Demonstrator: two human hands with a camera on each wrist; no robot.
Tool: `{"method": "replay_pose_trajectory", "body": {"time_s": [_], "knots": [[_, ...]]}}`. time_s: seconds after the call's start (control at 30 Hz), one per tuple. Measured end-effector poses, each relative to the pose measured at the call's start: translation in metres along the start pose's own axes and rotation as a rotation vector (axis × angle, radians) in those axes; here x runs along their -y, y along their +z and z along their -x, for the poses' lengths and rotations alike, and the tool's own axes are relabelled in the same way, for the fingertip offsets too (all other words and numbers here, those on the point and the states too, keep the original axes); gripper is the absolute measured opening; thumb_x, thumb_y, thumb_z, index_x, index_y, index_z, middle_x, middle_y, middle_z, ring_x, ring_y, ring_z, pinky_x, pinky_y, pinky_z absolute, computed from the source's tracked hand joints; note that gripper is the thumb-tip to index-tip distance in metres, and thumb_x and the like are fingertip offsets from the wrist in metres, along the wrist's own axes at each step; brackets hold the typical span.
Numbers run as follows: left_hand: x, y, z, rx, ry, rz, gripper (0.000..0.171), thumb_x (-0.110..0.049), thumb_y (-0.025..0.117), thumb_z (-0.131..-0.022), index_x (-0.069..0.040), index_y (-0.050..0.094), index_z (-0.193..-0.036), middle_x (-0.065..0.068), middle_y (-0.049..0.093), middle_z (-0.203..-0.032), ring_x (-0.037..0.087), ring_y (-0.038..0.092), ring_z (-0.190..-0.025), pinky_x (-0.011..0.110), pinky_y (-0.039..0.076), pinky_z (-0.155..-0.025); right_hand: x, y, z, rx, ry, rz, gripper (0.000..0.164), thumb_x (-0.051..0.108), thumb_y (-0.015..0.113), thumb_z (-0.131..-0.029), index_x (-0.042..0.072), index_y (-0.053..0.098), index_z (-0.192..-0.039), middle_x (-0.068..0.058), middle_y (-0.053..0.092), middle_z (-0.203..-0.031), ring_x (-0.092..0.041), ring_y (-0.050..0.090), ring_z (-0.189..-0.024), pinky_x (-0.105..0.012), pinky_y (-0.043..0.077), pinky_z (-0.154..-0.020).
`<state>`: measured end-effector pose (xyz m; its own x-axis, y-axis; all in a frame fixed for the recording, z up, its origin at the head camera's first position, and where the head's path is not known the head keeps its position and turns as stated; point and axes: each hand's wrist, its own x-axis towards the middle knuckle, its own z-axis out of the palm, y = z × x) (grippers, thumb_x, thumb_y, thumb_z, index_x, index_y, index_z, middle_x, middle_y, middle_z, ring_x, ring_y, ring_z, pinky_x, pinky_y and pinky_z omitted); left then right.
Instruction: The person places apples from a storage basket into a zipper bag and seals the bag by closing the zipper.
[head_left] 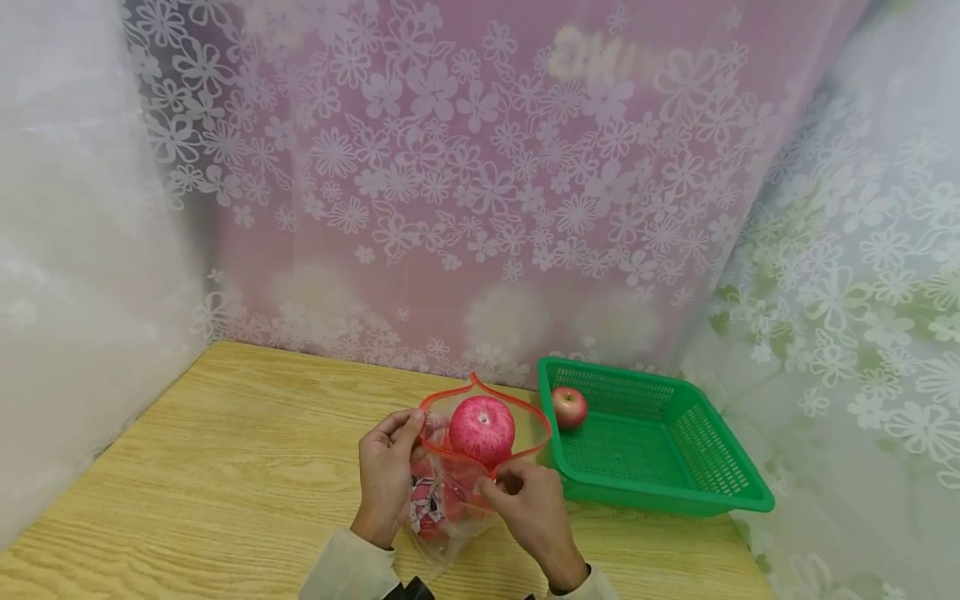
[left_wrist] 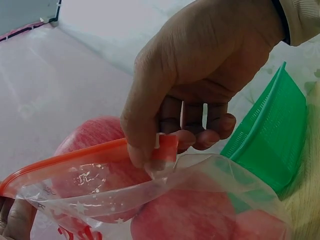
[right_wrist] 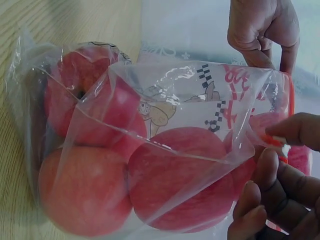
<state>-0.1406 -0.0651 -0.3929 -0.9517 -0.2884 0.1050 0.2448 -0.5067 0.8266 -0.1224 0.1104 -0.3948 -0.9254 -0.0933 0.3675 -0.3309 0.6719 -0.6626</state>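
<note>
A clear zip bag [head_left: 448, 546] with an orange-red rim stands on the table, its mouth spread wide. One large red apple [head_left: 482, 429] shows in the mouth, and several more apples [right_wrist: 82, 192] are visible through the plastic below. My left hand [head_left: 386, 479] holds the left side of the rim between thumb and fingers. With thumb and index finger, my right hand [head_left: 532, 504] pinches the near right edge, where a small white piece [right_wrist: 285, 150] shows. In the left wrist view, that right hand [left_wrist: 200, 65] grips the orange strip from above.
Right of the bag stands a green plastic basket [head_left: 652, 493] with one smaller apple [head_left: 570, 408] in its left corner. Wood-grain table [head_left: 247, 475] extends to the left. Flower-patterned sheets [head_left: 487, 192] hang behind and at the sides.
</note>
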Motion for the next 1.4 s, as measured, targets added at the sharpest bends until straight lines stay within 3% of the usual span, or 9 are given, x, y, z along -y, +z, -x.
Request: {"method": "replay_pose_trajectory", "body": {"time_s": [0.23, 0.53, 0.87, 1.17, 1.4], "knots": [[0.001, -0.001, -0.003, 0.009, 0.005, -0.024, 0.021, -0.01, 0.06, -0.096, 0.011, 0.062, -0.1, 0.0, 0.066, -0.079, 0.009, 0.065, -0.074, 0.022, 0.057, -0.071, 0.0, 0.001, 0.001, -0.099, -0.077, -0.089, 0.019, 0.0, 0.069, -0.077, 0.015, 0.062, -0.066, 0.01, 0.046, -0.056, -0.002, 0.043, -0.051, -0.02, 0.04, -0.046], [-0.003, -0.001, -0.005, 0.016, 0.042, -0.1, 0.023, -0.011, 0.059, -0.097, 0.011, 0.062, -0.099, -0.003, 0.066, -0.077, 0.01, 0.066, -0.073, 0.024, 0.058, -0.069, 0.002, -0.003, -0.003, -0.203, -0.164, -0.215, 0.019, -0.006, 0.069, -0.075, 0.012, 0.067, -0.071, 0.006, 0.06, -0.066, -0.003, 0.051, -0.056, -0.023, 0.049, -0.052], [-0.013, -0.007, -0.004, 0.037, 0.069, -0.159, 0.025, -0.01, 0.06, -0.096, 0.014, 0.059, -0.098, 0.006, 0.066, -0.081, 0.013, 0.064, -0.072, 0.026, 0.058, -0.067, 0.007, -0.012, -0.007, -0.232, -0.168, -0.306, 0.022, -0.008, 0.068, -0.082, 0.012, 0.066, -0.073, 0.003, 0.062, -0.066, -0.005, 0.053, -0.058, -0.023, 0.049, -0.055], [-0.018, -0.012, 0.0, 0.054, 0.131, -0.301, 0.021, -0.009, 0.062, -0.095, 0.012, 0.063, -0.091, 0.0, 0.061, -0.075, 0.012, 0.058, -0.072, 0.026, 0.055, -0.062, 0.006, -0.018, -0.011, -0.242, -0.322, -0.361, 0.02, -0.008, 0.067, -0.084, 0.009, 0.067, -0.075, -0.004, 0.062, -0.069, -0.005, 0.052, -0.062, -0.022, 0.048, -0.054], [-0.021, -0.021, -0.005, 0.092, 0.152, -0.324, 0.024, -0.011, 0.059, -0.097, 0.012, 0.062, -0.088, -0.003, 0.062, -0.073, 0.011, 0.06, -0.074, 0.026, 0.055, -0.061, 0.006, -0.02, -0.014, -0.232, -0.412, -0.38, 0.018, -0.01, 0.066, -0.084, 0.007, 0.068, -0.079, -0.006, 0.06, -0.07, -0.008, 0.052, -0.062, -0.022, 0.049, -0.054]]}}
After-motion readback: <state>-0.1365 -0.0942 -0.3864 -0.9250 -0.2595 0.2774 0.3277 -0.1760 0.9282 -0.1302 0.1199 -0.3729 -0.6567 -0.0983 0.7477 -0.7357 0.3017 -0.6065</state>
